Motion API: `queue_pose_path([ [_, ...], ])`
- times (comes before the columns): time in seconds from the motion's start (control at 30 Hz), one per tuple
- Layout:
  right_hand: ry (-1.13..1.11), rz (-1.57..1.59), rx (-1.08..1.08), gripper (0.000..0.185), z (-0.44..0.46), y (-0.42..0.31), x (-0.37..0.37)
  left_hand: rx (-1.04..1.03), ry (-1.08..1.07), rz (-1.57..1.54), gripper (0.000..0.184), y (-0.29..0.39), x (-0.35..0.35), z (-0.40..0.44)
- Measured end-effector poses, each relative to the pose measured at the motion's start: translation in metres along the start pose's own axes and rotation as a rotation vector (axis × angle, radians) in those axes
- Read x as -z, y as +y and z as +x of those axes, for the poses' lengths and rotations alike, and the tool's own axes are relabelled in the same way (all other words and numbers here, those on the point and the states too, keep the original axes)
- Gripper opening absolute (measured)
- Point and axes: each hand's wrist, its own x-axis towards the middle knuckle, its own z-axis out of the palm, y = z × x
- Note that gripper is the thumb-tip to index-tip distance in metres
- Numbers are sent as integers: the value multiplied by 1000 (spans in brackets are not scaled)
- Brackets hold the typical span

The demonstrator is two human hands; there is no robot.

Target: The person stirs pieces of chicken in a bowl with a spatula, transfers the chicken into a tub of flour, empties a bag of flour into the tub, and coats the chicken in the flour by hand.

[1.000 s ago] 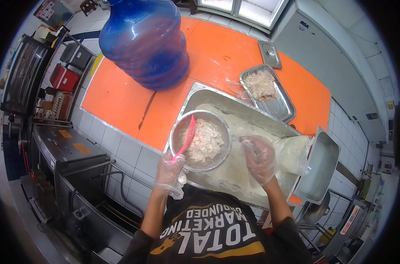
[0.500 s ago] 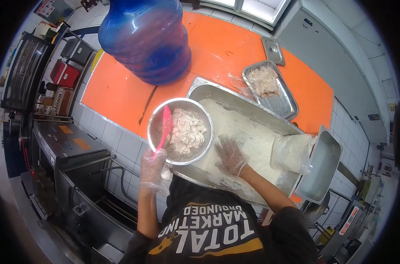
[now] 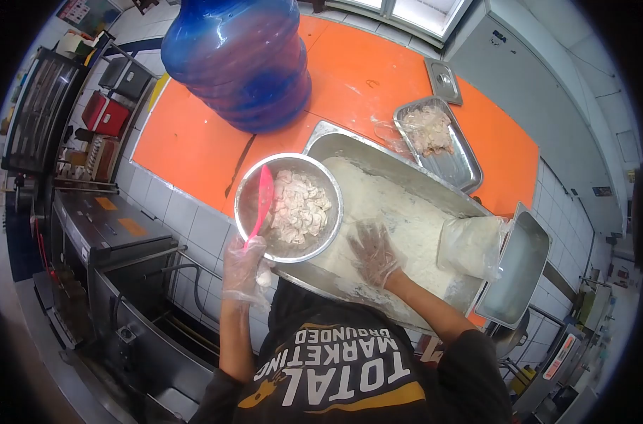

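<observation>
My left hand (image 3: 242, 272), in a clear plastic glove, is closed at the near-left rim of a round metal bowl (image 3: 333, 237). The handle of a pink spatula (image 3: 265, 196) runs into its fingers, and the blade leans inside the bowl. Pale, floured meat pieces (image 3: 298, 206) fill the bowl's middle. Overlapping the left end of a deep steel pan (image 3: 434, 185), the bowl hides that corner. My gloved right hand (image 3: 373, 256) rests palm down, fingers spread, on white flour (image 3: 413, 230) in the pan.
A big blue water jug (image 3: 240, 67) stands on the orange table (image 3: 187, 145). Behind the pan are a steel tray of raw meat (image 3: 429, 131) and a metal lid (image 3: 443, 81). A bag of flour (image 3: 471, 246) sits at the pan's right end, beside another steel pan (image 3: 523, 258).
My right hand has shifted slightly toward me over the flour, its fingers still spread. The bowl, spatula and left hand have moved very slightly left.
</observation>
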Motion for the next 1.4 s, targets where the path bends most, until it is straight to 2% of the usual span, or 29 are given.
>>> queue_pose_path([
  [0.07,-25,-43,-87,63,5,-8,-2,-2,10,11,16,3,-1,-1],
  [0.23,59,-90,188,61,31,-3,-14,-2,39,22,16,3,-5,0],
  [0.3,45,-55,153,63,26,-1,-15,2,-12,21,17,4,-2,0],
  [0.47,-24,-37,67,69,13,13,-17,7,34,29,19,-3,-4,3],
  [0.67,-36,821,264,62,57,-5,-70,-4,21,47,20,-4,-5,2],
  [0.7,-32,816,265,62,62,-3,-70,-17,14,28,20,-5,-3,5],
  [0.87,13,-174,166,63,67,2,-57,-6,33,45,19,-8,-3,6],
  [0.9,13,-177,172,63,65,2,-40,-15,46,43,19,-8,-4,7],
  [0.97,-112,-68,23,67,59,0,-2,-31,44,13,20,-12,-4,8],
  [1.0,-115,-65,24,67,60,0,-3,-42,32,-17,20,-13,-4,9],
  [1.07,27,-86,-12,75,55,1,-7,-16,10,2,21,-14,0,12],
  [1.17,-54,-67,-26,82,39,3,7,-22,-13,-7,22,-12,-5,12],
  [1.27,-6,-60,-102,88,24,18,-16,-29,1,-35,20,-8,-7,8],
  [1.4,44,32,-88,92,21,28,-19,-1,-23,-8,16,-13,-4,17],
])
